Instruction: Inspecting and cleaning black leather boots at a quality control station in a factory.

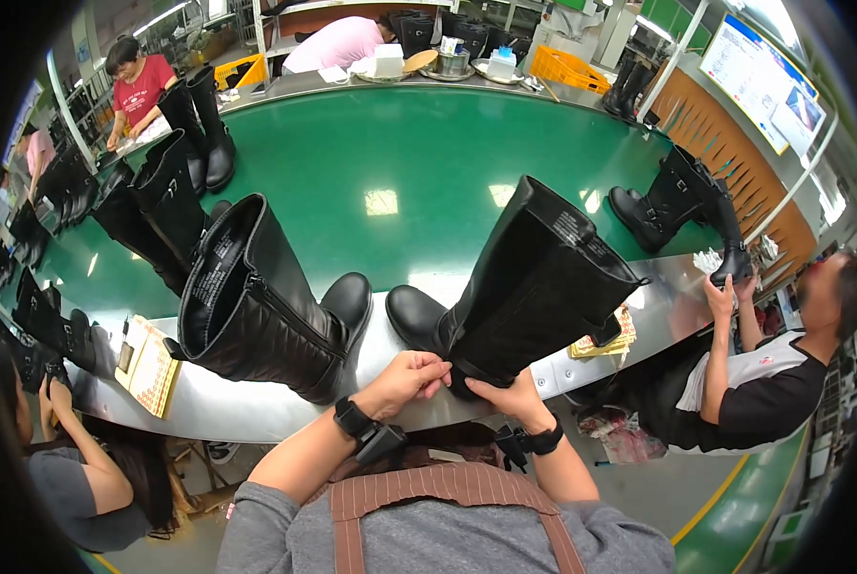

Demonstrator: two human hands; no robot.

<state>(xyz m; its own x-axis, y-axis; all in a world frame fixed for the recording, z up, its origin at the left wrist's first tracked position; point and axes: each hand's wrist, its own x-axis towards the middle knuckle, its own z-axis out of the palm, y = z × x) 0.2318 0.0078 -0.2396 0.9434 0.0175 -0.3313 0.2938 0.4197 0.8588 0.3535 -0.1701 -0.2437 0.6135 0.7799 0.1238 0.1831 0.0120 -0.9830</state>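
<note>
A tall black boot (534, 277) stands tilted on the metal edge of the bench in front of me, its toe pointing left. Close to its ankle, my left hand (411, 379) is closed in a pinch; whatever lies between the fingertips is too small to make out. My right hand (511, 394) grips the same boot low at the heel, thumb in front, the other fingers partly hidden. To the left, apart from both hands, stands a second black boot (275, 320) with a quilted shaft and a side zipper, its toe turned right.
Green worktop (352, 172) stretches behind the metal edge (428, 421). Yellow printed pads (151, 368) lie at left, others (605, 335) behind the right boot. More black boots (165, 201) stand at left and right (663, 201). Co-workers sit close on both sides, one holding a boot (732, 258).
</note>
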